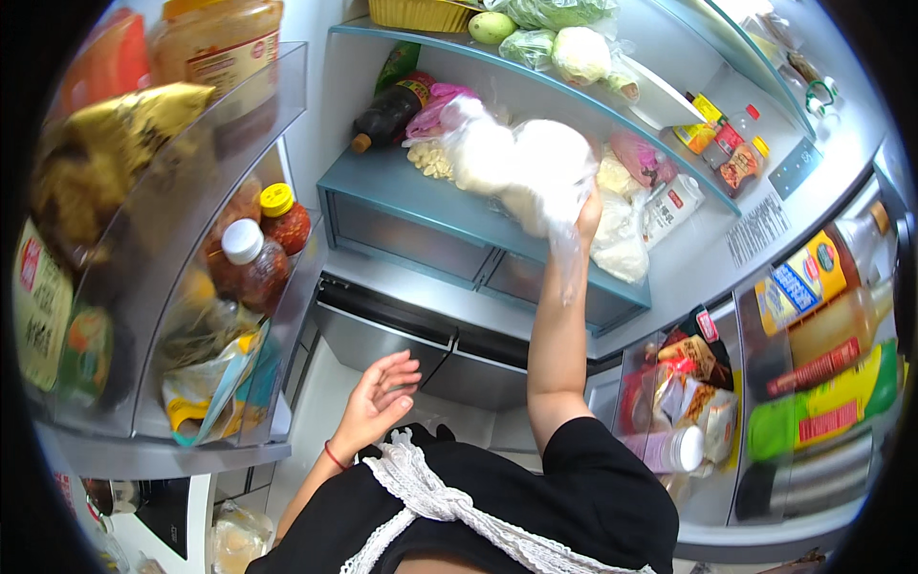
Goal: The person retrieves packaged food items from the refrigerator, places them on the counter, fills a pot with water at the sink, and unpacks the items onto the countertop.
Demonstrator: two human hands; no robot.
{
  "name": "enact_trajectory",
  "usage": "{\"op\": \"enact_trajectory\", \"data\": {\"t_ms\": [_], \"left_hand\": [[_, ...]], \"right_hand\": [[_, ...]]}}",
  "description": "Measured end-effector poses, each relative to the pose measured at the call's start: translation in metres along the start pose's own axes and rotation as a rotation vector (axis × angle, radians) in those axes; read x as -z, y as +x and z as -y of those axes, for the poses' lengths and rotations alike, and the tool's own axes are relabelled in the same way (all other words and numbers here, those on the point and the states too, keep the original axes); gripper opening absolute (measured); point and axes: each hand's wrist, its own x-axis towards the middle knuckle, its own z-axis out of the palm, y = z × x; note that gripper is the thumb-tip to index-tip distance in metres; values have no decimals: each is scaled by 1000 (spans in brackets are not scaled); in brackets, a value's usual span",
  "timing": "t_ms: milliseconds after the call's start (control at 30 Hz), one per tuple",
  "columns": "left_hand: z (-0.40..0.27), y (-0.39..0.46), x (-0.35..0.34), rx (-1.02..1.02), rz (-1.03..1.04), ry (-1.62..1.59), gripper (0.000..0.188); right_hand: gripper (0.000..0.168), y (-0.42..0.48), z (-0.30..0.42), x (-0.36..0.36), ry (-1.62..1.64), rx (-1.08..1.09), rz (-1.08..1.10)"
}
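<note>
My right hand (590,219) reaches into the open refrigerator and grips a clear plastic bag (527,161) with white contents, partly blurred. The bag is over the glass shelf (380,188); whether it rests there cannot be told. Most of my right fingers are hidden behind the bag. Below the shelf, my left hand (380,394) is held in front of my body, empty, its fingers slightly apart. Pale pieces in a bag (432,159) and a pink plastic bag (439,111) lie left of the held bag. To its right sits another bag of white food (620,247).
A dark bottle (391,111) lies on the shelf's left side, and a white carton (674,208) stands at its right. Vegetables (581,56) fill the shelf above. Both open doors hold loaded racks, with a white-capped jar (251,262) left and a green-yellow bottle (825,405) right.
</note>
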Motion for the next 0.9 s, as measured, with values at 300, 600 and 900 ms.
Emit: {"op": "enact_trajectory", "data": {"t_ms": [300,600,900], "left_hand": [[-35,26,-34,-145,-20,-782,90],[-35,35,-20,-65,-121,-803,87],[-13,49,-23,-14,-203,-783,86]], "right_hand": [[12,-161,-101,-27,64,-315,121],[28,58,-95,4,-569,-48,-3],[37,278,-122,120,-2466,897,-81]]}}
